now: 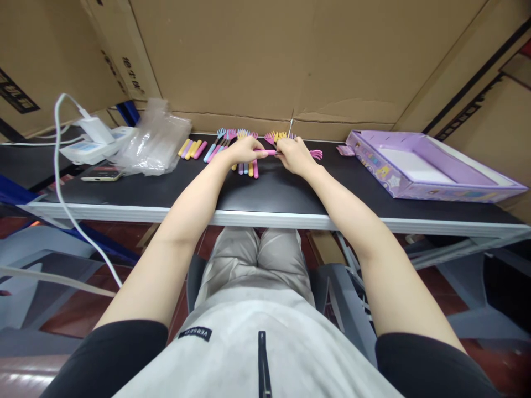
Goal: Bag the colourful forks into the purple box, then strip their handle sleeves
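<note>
Both my hands are closed on a pink back scratcher point(266, 152) held level above the table. My left hand point(244, 150) grips its handle. My right hand point(293, 156) pinches it farther along, and a pink claw head point(316, 155) sticks out to the right of that hand. Behind and below my left hand lie more back scratchers point(215, 148) in pink, blue, yellow and purple, partly covered by the hand. Another few with yellow and pink claws point(276, 136) lie behind my right hand. Several coloured handles point(193, 149) sit in a row at the left.
Clear plastic bags point(153, 143) lie left of the handles, near a white device point(97, 145) with a cable and a small flat object point(102, 174). An open purple box point(431, 166) stands at the right, a small pink packet point(345, 150) beside it. Cardboard point(265, 61) walls the back.
</note>
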Demonstrator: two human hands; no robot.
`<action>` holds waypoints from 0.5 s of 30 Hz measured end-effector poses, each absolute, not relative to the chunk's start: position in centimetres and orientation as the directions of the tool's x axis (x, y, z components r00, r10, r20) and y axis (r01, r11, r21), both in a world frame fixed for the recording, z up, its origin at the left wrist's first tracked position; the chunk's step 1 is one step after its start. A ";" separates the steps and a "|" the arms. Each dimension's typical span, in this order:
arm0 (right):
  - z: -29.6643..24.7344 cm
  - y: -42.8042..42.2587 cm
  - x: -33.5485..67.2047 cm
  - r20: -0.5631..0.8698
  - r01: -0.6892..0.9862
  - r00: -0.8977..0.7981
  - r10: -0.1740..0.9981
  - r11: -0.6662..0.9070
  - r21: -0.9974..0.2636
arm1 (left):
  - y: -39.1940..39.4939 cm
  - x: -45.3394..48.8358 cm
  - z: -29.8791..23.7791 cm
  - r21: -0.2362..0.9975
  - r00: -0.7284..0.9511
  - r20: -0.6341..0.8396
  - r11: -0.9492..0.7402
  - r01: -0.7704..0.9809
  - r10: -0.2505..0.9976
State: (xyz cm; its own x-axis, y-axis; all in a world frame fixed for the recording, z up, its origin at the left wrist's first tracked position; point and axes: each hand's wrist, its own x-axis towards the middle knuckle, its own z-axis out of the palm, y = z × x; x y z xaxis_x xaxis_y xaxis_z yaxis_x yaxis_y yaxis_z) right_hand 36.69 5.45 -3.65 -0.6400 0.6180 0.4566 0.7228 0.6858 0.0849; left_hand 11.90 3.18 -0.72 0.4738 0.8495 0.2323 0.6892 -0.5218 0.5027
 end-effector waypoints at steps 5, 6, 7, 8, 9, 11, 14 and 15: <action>-3.7 5.3 36.8 0.434 0.716 -0.644 0.629 0.696 0.054 | 2.5 12.0 -0.6 0.544 0.466 0.234 -0.513 0.664 0.853; -3.6 5.2 36.8 0.426 0.712 -0.649 0.630 0.700 0.050 | 2.4 12.1 -0.5 0.552 0.459 0.234 -0.506 0.663 0.857; -3.5 5.0 36.8 0.416 0.710 -0.654 0.632 0.703 0.048 | 2.2 12.1 -0.4 0.556 0.448 0.230 -0.495 0.668 0.864; -3.5 4.9 36.8 0.406 0.709 -0.657 0.636 0.704 0.046 | 2.1 12.1 -0.4 0.557 0.437 0.223 -0.482 0.676 0.871; -3.4 4.7 36.8 0.400 0.710 -0.657 0.639 0.703 0.044 | 2.1 12.1 -0.3 0.556 0.425 0.217 -0.469 0.686 0.879; -3.3 4.6 36.7 0.402 0.714 -0.653 0.642 0.699 0.042 | 2.1 12.1 -0.2 0.560 0.414 0.213 -0.458 0.691 0.885; -3.3 4.7 36.6 0.432 0.716 -0.641 0.634 0.697 0.039 | 2.2 11.9 -0.3 0.571 0.432 0.217 -0.473 0.671 0.875; -3.2 4.7 36.6 0.444 0.714 -0.639 0.628 0.699 0.041 | 2.2 11.9 -0.4 0.570 0.441 0.215 -0.479 0.668 0.871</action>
State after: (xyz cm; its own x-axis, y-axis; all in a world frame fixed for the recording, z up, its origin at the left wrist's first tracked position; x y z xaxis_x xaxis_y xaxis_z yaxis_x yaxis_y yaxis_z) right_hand 36.59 4.69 -3.24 -0.6392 0.6279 0.4440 0.7144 0.6985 0.0405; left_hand 11.92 2.24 -0.38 0.4408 0.8714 0.2154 0.6678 -0.4787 0.5700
